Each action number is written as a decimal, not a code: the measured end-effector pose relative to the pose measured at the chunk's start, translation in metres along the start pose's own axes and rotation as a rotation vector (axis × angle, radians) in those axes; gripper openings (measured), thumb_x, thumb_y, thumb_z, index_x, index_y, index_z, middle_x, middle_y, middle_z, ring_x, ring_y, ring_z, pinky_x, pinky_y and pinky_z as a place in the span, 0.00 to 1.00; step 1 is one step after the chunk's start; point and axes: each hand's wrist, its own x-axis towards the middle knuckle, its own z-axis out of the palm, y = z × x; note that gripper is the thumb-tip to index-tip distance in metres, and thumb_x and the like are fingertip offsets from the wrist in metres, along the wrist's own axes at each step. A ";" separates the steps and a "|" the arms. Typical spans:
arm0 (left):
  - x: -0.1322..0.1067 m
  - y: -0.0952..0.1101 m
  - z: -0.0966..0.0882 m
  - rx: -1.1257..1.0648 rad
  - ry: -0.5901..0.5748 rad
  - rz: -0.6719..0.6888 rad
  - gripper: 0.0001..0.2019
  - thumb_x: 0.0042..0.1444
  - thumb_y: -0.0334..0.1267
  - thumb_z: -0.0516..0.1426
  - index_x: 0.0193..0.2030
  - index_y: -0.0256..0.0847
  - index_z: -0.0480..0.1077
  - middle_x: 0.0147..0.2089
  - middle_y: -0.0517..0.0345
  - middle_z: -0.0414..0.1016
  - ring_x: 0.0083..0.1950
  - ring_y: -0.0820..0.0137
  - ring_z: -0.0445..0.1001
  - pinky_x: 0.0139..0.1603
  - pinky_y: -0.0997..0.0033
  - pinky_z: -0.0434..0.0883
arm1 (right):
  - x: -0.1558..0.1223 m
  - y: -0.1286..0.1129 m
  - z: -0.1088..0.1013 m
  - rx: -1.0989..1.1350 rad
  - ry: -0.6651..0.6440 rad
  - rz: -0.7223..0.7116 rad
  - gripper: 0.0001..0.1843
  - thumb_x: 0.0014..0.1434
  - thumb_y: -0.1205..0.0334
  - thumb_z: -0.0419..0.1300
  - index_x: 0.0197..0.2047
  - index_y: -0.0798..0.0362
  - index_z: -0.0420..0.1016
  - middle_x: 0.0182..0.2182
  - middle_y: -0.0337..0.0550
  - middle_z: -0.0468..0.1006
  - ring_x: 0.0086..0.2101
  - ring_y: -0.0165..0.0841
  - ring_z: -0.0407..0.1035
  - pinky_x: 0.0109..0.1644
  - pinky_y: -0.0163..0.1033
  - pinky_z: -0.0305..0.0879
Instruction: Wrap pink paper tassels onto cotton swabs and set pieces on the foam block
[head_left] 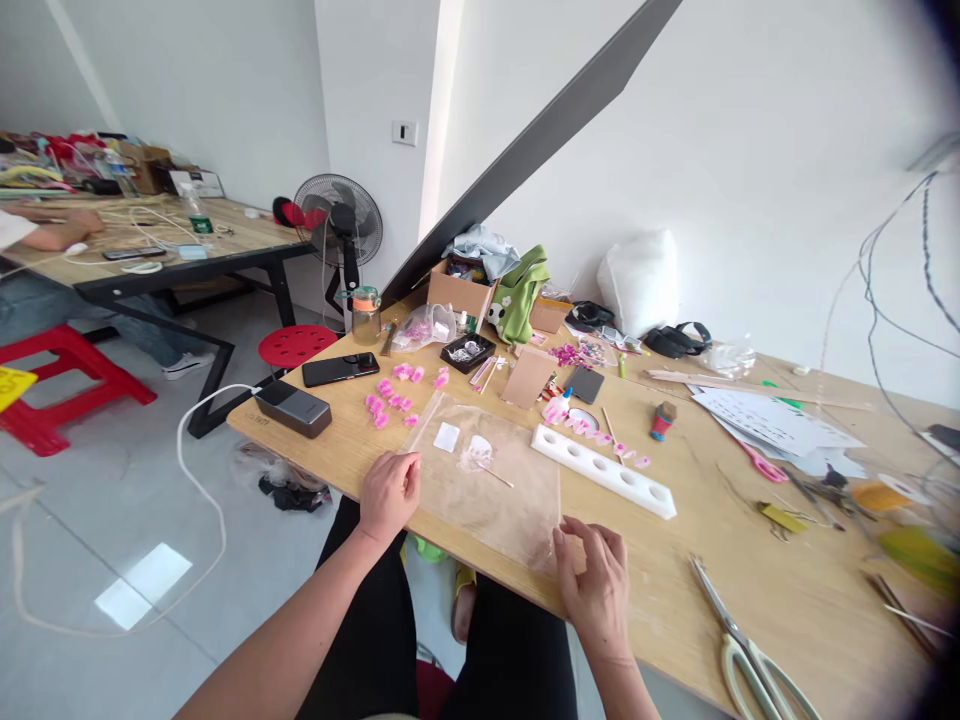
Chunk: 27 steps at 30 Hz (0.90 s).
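Observation:
A clear plastic sheet [480, 510] lies flat at the front of the wooden table. On it are a small white square [446, 437], a crumpled clear piece with a white blob [478, 453] and a thin white stick [496, 476]. My left hand [390, 490] is closed by the sheet's left edge; what its fingers hold, if anything, is hidden. At the right edge, my right hand [594, 575] has thumb and bent forefinger together on the plastic sheet. Pink petal-like pieces [390, 398] lie beyond the sheet, and a white holder with round holes [604, 470] lies to its right.
Scissors [750, 640] lie at the front right. A power bank [294, 408] with a white cable and a phone [341, 369] are on the left. Boxes, a green bag [525, 300] and papers [776, 420] stand or lie farther back. Another person's hand [75, 225] is at the left table.

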 end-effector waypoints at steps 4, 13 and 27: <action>0.000 0.000 -0.001 -0.023 0.035 0.027 0.07 0.62 0.31 0.53 0.45 0.40 0.71 0.32 0.53 0.78 0.34 0.64 0.75 0.38 0.64 0.72 | 0.001 -0.001 0.000 -0.031 0.007 0.018 0.10 0.65 0.55 0.55 0.43 0.51 0.71 0.34 0.46 0.77 0.41 0.40 0.65 0.44 0.45 0.64; 0.001 0.000 -0.001 -0.072 0.048 0.073 0.09 0.61 0.30 0.55 0.48 0.38 0.70 0.32 0.54 0.78 0.33 0.65 0.75 0.38 0.65 0.74 | -0.002 0.001 -0.002 -0.031 -0.024 0.039 0.09 0.66 0.57 0.54 0.43 0.52 0.71 0.35 0.47 0.77 0.41 0.41 0.64 0.41 0.44 0.66; 0.004 0.004 -0.005 -0.148 -0.076 0.068 0.14 0.59 0.27 0.56 0.52 0.38 0.69 0.34 0.54 0.78 0.36 0.65 0.75 0.40 0.65 0.74 | 0.002 -0.007 -0.009 0.059 -0.096 0.138 0.11 0.65 0.55 0.55 0.43 0.52 0.73 0.36 0.48 0.78 0.41 0.43 0.65 0.43 0.49 0.67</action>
